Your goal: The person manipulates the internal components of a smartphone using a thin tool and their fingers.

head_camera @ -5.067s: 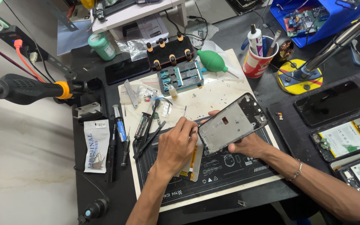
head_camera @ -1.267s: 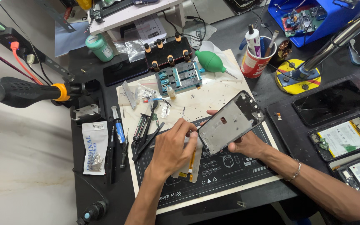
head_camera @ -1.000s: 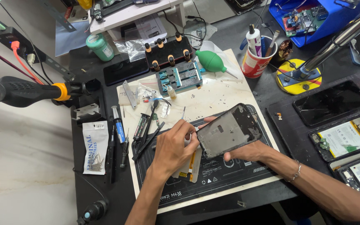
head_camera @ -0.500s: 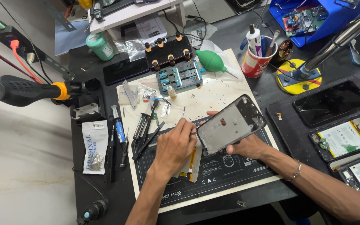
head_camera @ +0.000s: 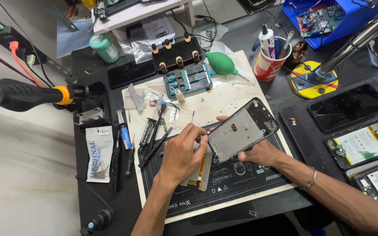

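Observation:
My right hand holds a bare phone frame tilted up above the dark repair mat, gripping it from below at its near edge. My left hand pinches a thin metal tool whose tip meets the frame's left edge. Under my left hand a flat part with an orange flex cable lies on the mat.
Screwdrivers and tweezers lie left of the mat. A clamp fixture, a green blower bulb and a red cup of tools stand behind. A hot-air handle is at left. Opened phones lie at right.
The frame was tipped flatter and lower about a second ago, then raised back to its tilted pose. My left hand has stayed at the frame's left edge.

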